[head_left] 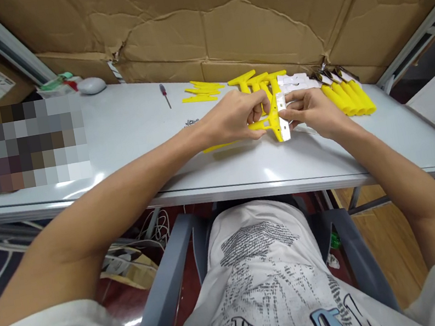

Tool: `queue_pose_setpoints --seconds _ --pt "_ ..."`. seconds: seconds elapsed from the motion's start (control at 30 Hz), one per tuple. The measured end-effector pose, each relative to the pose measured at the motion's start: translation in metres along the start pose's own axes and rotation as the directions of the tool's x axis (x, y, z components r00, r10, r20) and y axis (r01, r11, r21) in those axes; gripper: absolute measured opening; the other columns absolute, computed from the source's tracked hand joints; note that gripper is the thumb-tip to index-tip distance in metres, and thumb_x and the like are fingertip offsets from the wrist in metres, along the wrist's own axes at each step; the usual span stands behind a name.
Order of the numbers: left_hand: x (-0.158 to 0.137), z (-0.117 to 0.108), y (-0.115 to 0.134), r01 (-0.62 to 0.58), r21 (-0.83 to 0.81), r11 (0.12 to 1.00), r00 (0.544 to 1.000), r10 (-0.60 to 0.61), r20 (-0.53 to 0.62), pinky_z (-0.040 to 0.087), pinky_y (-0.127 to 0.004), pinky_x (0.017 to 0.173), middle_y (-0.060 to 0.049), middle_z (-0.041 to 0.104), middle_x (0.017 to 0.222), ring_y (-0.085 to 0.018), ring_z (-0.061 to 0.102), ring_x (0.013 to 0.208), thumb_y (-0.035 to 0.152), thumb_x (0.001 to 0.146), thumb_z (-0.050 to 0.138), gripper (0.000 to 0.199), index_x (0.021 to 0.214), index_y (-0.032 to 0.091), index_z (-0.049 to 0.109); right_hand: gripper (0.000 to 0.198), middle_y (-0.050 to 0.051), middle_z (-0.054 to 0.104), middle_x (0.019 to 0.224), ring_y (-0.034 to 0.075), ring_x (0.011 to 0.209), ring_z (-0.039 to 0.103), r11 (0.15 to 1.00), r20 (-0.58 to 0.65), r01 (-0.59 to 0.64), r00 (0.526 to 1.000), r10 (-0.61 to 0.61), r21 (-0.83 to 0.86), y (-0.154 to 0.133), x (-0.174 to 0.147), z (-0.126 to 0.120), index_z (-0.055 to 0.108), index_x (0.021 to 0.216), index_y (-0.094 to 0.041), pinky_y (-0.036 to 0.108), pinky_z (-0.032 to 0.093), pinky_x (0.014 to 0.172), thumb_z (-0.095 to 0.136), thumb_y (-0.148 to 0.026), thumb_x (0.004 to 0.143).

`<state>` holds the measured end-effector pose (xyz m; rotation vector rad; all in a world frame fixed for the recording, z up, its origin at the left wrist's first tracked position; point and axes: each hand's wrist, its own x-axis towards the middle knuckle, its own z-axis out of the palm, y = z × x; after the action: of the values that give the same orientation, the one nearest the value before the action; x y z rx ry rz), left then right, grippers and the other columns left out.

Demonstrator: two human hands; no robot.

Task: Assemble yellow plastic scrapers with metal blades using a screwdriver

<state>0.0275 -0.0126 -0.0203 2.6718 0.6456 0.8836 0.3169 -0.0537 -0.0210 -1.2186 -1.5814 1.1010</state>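
Observation:
My left hand (234, 114) is closed round a yellow plastic scraper handle (277, 128), its wide head turned to the right. Along that head lies a white blade-like plate (285, 128) with small holes. My right hand (314, 111) pinches this plate from the right side, thumb towards me; its other fingertips are partly hidden behind it. Just beyond my hands lie several yellow T-shaped handles (242, 78). White slotted strips (293, 82) rest behind my right hand.
Several yellow scrapers with dark heads (350, 96) lie in a row at the right. Flat yellow pieces (201, 92), a screwdriver (165, 95) and a small pile of screws (191, 123) are left of centre. A computer mouse (91, 85) sits farther left. Cardboard (198, 27) walls the table's back.

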Motion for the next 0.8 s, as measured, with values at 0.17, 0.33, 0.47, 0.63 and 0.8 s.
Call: queue_pose_setpoints --seconds 0.17,0.33,0.47,0.63,0.8 --pt "0.000 0.003 -0.006 -0.002 -0.022 1.000 1.000 0.001 -0.024 0.059 -0.039 0.091 0.004 0.074 0.088 -0.025 0.074 0.084 0.029 0.081 0.104 0.044 0.113 0.030 0.074 0.041 0.003 0.082 0.083 0.021 0.082 0.077 0.999 0.030 -0.014 0.999 0.015 -0.035 -0.001 0.001 -0.001 0.084 0.100 -0.026 0.035 0.077 0.075 0.123 -0.037 0.090" --pt "0.002 0.000 -0.006 -0.016 -0.022 1.000 0.999 0.015 -0.029 0.061 -0.042 0.094 0.003 0.074 0.090 -0.025 0.073 0.083 0.026 0.079 0.103 0.043 0.108 0.030 0.071 0.040 0.001 0.078 0.083 0.018 0.076 0.070 0.999 0.036 0.007 0.999 -0.006 -0.037 0.000 0.003 -0.004 0.084 0.104 -0.026 0.030 0.069 0.069 0.121 -0.034 0.094" --pt "0.002 -0.001 -0.005 -0.018 0.020 1.000 0.998 0.019 -0.057 0.059 -0.041 0.091 0.002 0.074 0.090 -0.026 0.073 0.083 0.025 0.080 0.095 0.036 0.106 0.030 0.070 0.039 0.001 0.076 0.081 0.018 0.072 0.068 0.999 -0.020 0.033 0.999 -0.034 -0.037 0.002 0.003 -0.003 0.082 0.108 -0.027 0.030 0.066 0.066 0.119 -0.035 0.098" --pt "0.001 0.001 -0.010 0.023 0.047 0.999 0.993 -0.017 -0.113 0.057 -0.043 0.091 -0.002 0.079 0.097 -0.028 0.076 0.089 0.025 0.081 0.090 0.035 0.113 0.029 0.078 0.053 0.002 0.071 0.076 0.020 0.067 0.067 0.997 -0.086 0.045 0.995 -0.050 -0.060 0.004 0.003 0.002 0.073 0.095 -0.029 0.034 0.063 0.060 0.118 -0.056 0.099" --pt "0.002 0.005 -0.008 0.016 0.096 0.995 0.990 -0.002 -0.140 0.057 -0.047 0.097 -0.003 0.075 0.095 -0.032 0.077 0.096 0.022 0.080 0.089 0.033 0.109 0.029 0.074 0.077 0.006 0.076 0.084 0.024 0.070 0.074 0.995 -0.118 0.097 0.988 -0.099 -0.025 0.004 0.001 0.008 0.063 0.084 -0.028 0.042 0.070 0.063 0.117 -0.083 0.091"
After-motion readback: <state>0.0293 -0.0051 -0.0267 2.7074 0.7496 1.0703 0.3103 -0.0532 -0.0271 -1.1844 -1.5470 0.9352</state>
